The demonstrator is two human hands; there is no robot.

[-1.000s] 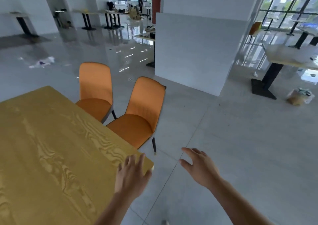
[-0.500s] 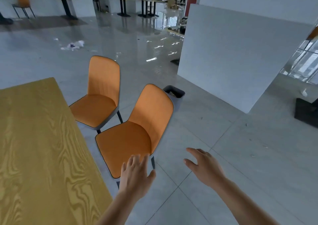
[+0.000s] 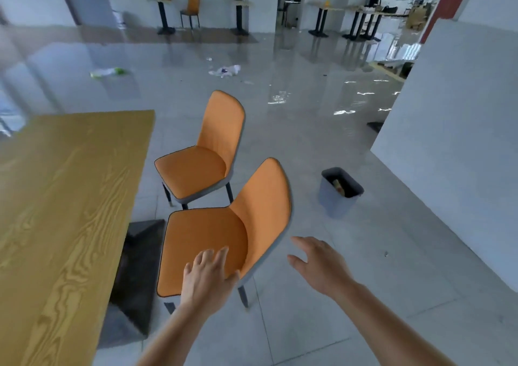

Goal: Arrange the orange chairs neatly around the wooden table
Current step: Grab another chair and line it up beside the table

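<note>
A wooden table (image 3: 70, 186) fills the left side, its dark base showing below the edge. Two orange chairs stand along its right side, both turned askew. The near chair (image 3: 213, 239) faces the table at an angle, its back to the right. The far chair (image 3: 204, 155) stands just behind it. My left hand (image 3: 208, 277) hovers over the near chair's seat corner, fingers spread, holding nothing. My right hand (image 3: 319, 264) is open in the air just right of that chair's back, apart from it.
A grey waste bin (image 3: 339, 192) stands on the floor right of the chairs. A large white panel wall (image 3: 454, 141) rises at the right. Litter (image 3: 224, 70) lies on the shiny floor farther back. Other tables and one more orange chair (image 3: 192, 8) stand at the far wall.
The view has swung left and closer to the chairs. Both hands have come nearer to the near chair; my left hand is now over its seat instead of the table corner.
</note>
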